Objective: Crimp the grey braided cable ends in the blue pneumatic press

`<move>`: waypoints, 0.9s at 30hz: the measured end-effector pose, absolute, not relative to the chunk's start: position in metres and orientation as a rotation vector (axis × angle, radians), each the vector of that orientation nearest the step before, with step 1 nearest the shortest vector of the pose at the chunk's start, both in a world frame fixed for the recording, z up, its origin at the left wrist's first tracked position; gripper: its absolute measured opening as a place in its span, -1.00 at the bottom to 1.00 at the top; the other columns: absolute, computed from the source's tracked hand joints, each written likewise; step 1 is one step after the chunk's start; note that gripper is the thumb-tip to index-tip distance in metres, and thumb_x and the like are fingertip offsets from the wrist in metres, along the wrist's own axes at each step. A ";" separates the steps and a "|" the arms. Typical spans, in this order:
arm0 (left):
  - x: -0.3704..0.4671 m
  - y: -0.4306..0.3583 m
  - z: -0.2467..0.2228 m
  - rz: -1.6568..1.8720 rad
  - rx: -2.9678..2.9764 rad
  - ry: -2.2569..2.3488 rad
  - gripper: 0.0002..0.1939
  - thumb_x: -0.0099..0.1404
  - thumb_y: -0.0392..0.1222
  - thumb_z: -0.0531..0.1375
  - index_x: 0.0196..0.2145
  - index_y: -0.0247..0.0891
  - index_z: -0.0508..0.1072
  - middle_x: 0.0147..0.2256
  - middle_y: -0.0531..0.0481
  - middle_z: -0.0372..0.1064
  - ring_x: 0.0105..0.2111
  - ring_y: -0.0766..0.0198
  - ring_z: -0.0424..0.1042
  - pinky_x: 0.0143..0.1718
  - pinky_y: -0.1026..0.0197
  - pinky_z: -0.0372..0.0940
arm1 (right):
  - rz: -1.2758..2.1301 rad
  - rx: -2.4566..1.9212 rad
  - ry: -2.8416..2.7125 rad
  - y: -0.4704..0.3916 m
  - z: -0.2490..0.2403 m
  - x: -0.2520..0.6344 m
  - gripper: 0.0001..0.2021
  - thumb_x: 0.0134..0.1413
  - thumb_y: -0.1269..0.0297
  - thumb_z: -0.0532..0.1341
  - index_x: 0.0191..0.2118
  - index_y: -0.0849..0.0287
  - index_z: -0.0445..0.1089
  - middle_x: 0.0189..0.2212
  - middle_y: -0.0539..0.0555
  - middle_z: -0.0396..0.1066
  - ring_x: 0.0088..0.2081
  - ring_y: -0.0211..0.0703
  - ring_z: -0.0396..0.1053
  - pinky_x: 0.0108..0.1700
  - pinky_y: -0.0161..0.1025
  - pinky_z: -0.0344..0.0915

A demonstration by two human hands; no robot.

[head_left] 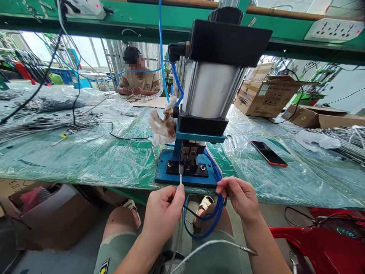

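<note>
My left hand [165, 209] is closed on a thin grey cable [180, 179], thumb and forefinger pinching it. The cable's metal connector [181, 169] points up into the black tooling block [191, 158] of a pneumatic press [207, 89]; whether it touches the block I cannot tell. My right hand [239, 196] is closed in a pinch beside the blue air hoses [219, 205], and what lies in its fingertips is hidden. Below, a braided cable [205, 244] curves over my lap, its metal end [248, 250] by my right forearm.
A stained white glove [162, 125] hangs on the press. A phone [268, 153] and an Allen key [230, 140] lie to the right. Cable bundles [57, 123] cover the left, cardboard boxes [265, 93] stand behind. Across the table sits another person [139, 78].
</note>
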State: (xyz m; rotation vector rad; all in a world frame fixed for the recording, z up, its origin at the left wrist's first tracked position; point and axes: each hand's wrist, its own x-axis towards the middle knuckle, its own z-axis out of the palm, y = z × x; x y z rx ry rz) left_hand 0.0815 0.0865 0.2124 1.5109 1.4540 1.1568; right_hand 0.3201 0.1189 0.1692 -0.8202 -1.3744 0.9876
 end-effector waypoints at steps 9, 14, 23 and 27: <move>0.090 0.096 0.217 1.181 1.369 1.353 -0.50 0.30 0.09 0.06 -0.71 -0.20 0.20 -0.81 0.14 0.05 -0.77 0.40 0.05 -0.69 0.29 -0.08 | 0.995 -0.837 -1.366 0.119 0.169 0.320 -0.70 0.30 0.16 0.11 -0.26 0.14 0.57 -0.48 0.11 0.51 -0.50 -0.20 0.35 -0.50 -0.27 0.26; 0.091 0.097 0.222 1.194 1.394 1.368 -0.51 0.29 0.06 0.07 -0.73 -0.20 0.18 -0.83 0.14 0.03 -0.78 0.41 0.01 -0.70 0.29 -0.09 | 0.994 -0.852 -1.354 0.118 0.169 0.320 -0.70 0.29 0.15 0.11 -0.28 0.15 0.56 -0.48 0.12 0.50 -0.50 -0.19 0.34 -0.50 -0.26 0.25; 0.090 0.097 0.218 1.215 1.367 1.355 -0.50 0.28 0.07 0.07 -0.72 -0.19 0.16 -0.83 0.13 0.05 -0.78 0.40 0.03 -0.71 0.30 -0.08 | 0.954 -0.831 -1.355 0.119 0.171 0.318 -0.69 0.27 0.14 0.13 -0.44 0.16 0.43 -0.55 0.08 0.40 -0.51 -0.18 0.30 -0.51 -0.24 0.20; 0.088 0.097 0.212 1.191 1.372 1.383 -0.51 0.28 0.07 0.07 -0.72 -0.19 0.16 -0.82 0.14 0.04 -0.78 0.41 0.04 -0.70 0.30 -0.08 | 0.926 -0.774 -1.381 0.120 0.172 0.316 -0.65 0.27 0.18 0.14 -0.55 0.14 0.26 -0.64 -0.01 0.22 -0.56 -0.23 0.18 -0.50 -0.23 0.11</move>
